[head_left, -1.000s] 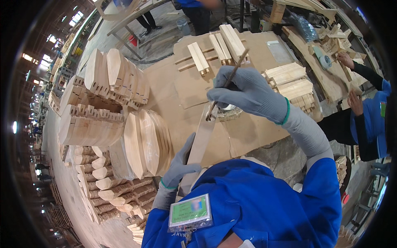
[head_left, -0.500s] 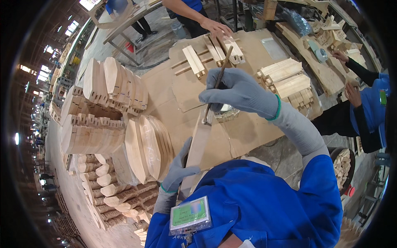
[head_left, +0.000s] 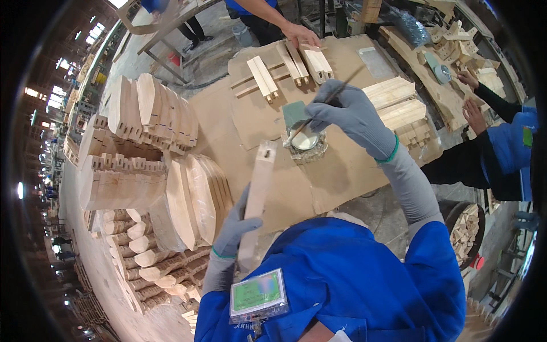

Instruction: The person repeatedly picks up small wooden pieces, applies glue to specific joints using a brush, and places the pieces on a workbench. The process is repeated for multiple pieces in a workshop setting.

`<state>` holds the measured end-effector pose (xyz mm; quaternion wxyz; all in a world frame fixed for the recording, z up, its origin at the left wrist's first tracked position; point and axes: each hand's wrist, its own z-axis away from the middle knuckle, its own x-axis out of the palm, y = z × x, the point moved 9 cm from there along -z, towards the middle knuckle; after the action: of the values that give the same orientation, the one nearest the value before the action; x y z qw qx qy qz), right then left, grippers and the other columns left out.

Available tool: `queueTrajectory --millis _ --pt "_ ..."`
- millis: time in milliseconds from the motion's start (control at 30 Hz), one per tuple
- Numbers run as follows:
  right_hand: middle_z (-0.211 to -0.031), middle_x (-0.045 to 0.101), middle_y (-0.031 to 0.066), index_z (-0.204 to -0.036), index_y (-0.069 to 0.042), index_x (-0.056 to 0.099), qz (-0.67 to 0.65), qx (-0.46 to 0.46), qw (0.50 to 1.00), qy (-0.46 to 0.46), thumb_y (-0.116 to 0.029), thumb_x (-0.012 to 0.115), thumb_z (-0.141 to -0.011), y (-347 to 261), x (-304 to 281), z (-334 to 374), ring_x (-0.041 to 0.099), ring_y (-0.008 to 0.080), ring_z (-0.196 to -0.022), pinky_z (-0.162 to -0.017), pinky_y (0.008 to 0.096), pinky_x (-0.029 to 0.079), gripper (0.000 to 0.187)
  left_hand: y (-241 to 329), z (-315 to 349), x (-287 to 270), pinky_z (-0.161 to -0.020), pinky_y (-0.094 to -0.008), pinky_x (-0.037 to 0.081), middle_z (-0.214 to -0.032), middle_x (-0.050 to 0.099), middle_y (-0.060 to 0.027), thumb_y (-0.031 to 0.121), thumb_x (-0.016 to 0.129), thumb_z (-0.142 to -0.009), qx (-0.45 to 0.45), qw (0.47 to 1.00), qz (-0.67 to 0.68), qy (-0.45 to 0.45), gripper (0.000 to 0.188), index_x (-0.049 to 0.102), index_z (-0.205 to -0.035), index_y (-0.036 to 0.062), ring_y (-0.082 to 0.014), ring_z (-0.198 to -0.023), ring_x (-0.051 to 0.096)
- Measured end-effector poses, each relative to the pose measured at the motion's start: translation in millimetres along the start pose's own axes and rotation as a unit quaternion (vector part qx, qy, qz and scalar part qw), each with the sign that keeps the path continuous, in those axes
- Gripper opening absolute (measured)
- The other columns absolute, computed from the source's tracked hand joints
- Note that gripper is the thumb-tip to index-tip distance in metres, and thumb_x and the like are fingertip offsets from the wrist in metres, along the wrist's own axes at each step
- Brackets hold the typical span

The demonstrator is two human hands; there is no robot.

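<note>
My gloved left hand is wrapped around a flat wooden piece. Its upper end stands free and has a dark slot in it. In the pinched fingers of my gloved right hand is a thin stick brush, slanting down to the left. The brush's whitish tip is at the rim of a small round container of white, glue-like liquid. That container sits on a crusted base on the cardboard, with a green flap standing behind it.
Cardboard covers the table. Rail bundles lie at the far side, near another person's hand; more rails lie right. Curved boards and slotted pieces are stacked left. A second person's hands are at right.
My right hand has moved right and away from the wooden piece, taking the brush tip from its end to the glue container. My left hand still holds the piece, now more upright.
</note>
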<state>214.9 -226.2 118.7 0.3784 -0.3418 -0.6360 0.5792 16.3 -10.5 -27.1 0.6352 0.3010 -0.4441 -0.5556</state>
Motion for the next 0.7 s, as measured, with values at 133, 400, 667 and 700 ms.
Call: queueTrajectory --millis 133,400,667,700 --pt "-0.082 0.063 0.0093 -0.088 0.000 0.056 -0.015 0.028 0.998 0.048 -0.005 0.065 -0.082 69.0 -35.1 5.9 0.065 0.0152 -0.075 -0.068 0.0266 0.055 0.012 -6.6 3.0 -19.1 -0.084 -0.0315 0.048 -0.110 0.059 -0.0121 0.037 0.065 -0.077 -0.045 0.994 0.084 0.048 0.076 0.037 -0.135 -0.0020 -0.0210 -0.097 0.060" --pt "-0.074 0.064 0.0055 -0.081 0.000 0.059 0.157 -0.033 0.980 0.119 -0.008 0.066 -0.081 141.8 -40.3 18.2 0.060 0.0080 -0.069 -0.064 0.0227 0.049 0.010 25.1 -15.3 -17.7 -0.069 -0.0309 0.051 -0.093 0.060 -0.0134 0.067 0.038 -0.086 -0.017 0.982 0.170 0.077 0.076 0.046 -0.127 0.0032 -0.0208 -0.075 0.060" --pt "-0.081 0.062 0.0105 -0.089 0.001 0.057 -0.326 0.076 0.909 0.250 -0.002 0.058 -0.085 195.7 -43.8 31.0 0.064 0.0226 -0.078 -0.071 0.0305 0.057 0.005 8.1 -41.1 -18.5 -0.064 -0.0341 0.053 -0.087 0.057 -0.0166 0.068 0.041 -0.085 0.029 0.911 0.411 -0.029 0.077 0.048 -0.120 -0.0004 -0.0229 -0.068 0.059" --pt "-0.083 0.061 0.0112 -0.090 0.002 0.057 -0.356 0.078 0.900 0.240 -0.002 0.058 -0.086 198.2 -42.2 29.9 0.064 0.0232 -0.079 -0.073 0.0313 0.057 0.006 3.8 -41.8 -21.0 -0.065 -0.0343 0.053 -0.088 0.057 -0.0164 0.067 0.042 -0.085 0.022 0.910 0.413 0.007 0.075 0.048 -0.121 0.0006 -0.0240 -0.070 0.058"
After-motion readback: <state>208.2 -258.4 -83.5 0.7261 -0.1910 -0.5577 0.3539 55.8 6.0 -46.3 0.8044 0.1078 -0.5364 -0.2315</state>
